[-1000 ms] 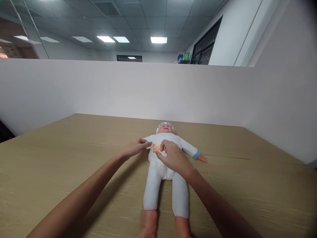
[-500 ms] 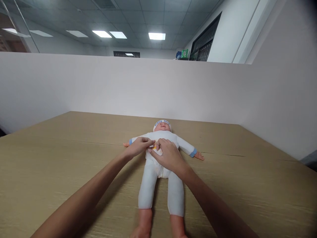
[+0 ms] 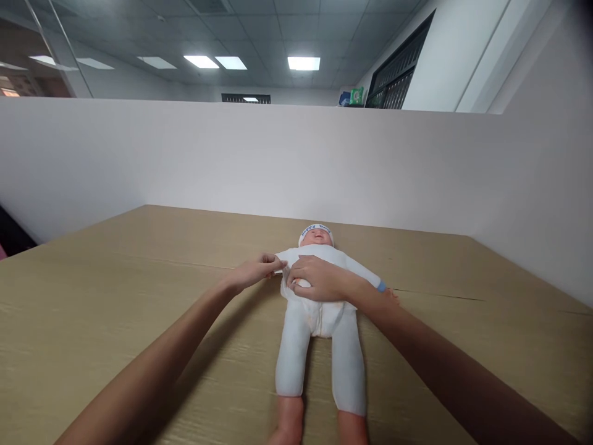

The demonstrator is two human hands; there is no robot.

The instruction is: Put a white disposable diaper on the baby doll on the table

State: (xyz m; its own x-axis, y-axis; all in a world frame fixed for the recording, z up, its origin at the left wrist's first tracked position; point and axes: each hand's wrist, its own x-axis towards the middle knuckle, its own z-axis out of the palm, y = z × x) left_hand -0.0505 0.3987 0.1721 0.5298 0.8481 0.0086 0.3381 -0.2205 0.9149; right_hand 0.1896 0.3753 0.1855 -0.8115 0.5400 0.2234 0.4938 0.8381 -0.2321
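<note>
A baby doll (image 3: 319, 238) in a white cap with blue lettering lies on its back, head away from me. It has a white long-sleeved shirt (image 3: 319, 251) with blue cuffs, white leggings (image 3: 348, 371) and a diaper (image 3: 319, 318) between the legs. At the shirt's left edge, my left hand (image 3: 257, 272) is closed in a pinch on the cloth. My right hand (image 3: 320, 278) rests across the doll's belly with curled fingers, thumb and forefinger nearly meeting. A bit of white cloth shows inside their loop. What its fingertips hold is hidden.
The doll lies on a wide brown tabletop (image 3: 185, 321) with a thin seam across it. A low white partition (image 3: 296, 161) runs along the back, and a white wall stands at the right. A dark object (image 3: 16, 232) shows past the left edge.
The view has shifted, so the doll appears farther right. My right hand has turned flatter across the belly, covering the yellow-orange print. My left hand has drawn out to the shirt's side, pinching cloth.
</note>
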